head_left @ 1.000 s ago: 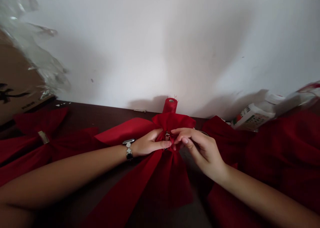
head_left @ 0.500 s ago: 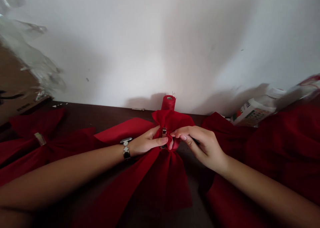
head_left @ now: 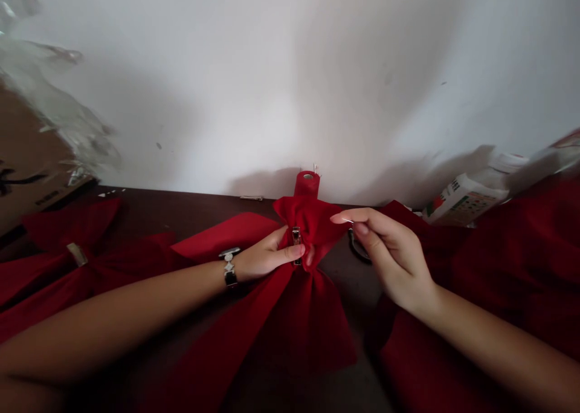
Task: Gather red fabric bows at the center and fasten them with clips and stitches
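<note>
The left hand (head_left: 265, 259) is clamped on the gathered middle of the red bow (head_left: 317, 225) on the bench (head_left: 181, 210), thumb at its metal clip (head_left: 296, 239). At the clip's 3 o'clock, the right hand (head_left: 389, 259) pinches a thin pin (head_left: 348, 221).

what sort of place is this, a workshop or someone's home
Probably a small craft or sewing bench: red fabric bows lie across the dark table, the left hand pinches a bow at its metal clip, the right hand holds what looks like a needle, and a red spool stands behind.
</note>
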Motion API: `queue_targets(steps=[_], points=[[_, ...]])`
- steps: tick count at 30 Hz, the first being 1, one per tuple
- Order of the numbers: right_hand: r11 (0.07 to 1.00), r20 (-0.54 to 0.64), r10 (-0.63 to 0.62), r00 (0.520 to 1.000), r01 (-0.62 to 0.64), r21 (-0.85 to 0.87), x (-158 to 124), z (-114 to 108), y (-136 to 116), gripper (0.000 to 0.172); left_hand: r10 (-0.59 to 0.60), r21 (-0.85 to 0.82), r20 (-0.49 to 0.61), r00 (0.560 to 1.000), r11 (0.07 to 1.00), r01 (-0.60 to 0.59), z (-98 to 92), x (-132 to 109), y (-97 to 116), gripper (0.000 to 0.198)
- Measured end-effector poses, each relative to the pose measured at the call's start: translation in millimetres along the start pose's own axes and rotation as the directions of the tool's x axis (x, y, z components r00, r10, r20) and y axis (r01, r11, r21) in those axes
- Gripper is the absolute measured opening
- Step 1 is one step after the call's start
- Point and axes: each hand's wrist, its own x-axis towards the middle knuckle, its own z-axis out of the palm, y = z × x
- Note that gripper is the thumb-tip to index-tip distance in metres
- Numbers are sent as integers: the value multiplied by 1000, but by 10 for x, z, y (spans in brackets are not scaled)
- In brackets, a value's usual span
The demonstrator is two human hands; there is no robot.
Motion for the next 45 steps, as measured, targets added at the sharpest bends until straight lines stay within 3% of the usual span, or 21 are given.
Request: queue_targets(steps=[4, 9, 17, 33, 39, 45], points=[[998, 85, 50, 995, -53, 35, -29, 20, -17, 29, 1, 75, 17, 1000, 997, -2, 3, -3, 10, 32], [999, 143, 25, 989, -29, 28, -56, 82, -48, 5, 15, 173, -32, 999, 985, -9, 40, -19, 37, 30], [996, 176, 9, 984, 6, -86, -120, 159, -46, 7, -10, 291, -149, 989, 955, 54, 92, -32, 9, 30], [995, 239, -16, 971, 39, -95, -149, 192, -33, 10, 28, 436, -96, 995, 900, 17, 113, -25, -15, 24], [998, 244, 3, 970, 13, -64, -172, 214, -50, 11, 114, 604, -207, 972, 796, 35, 156, -46, -28, 25], [979, 192, 144, 971, -168, 115, -251, 313, -49, 9, 294, 804, -251, 922, 594, 30, 211, -68, -62, 27]])
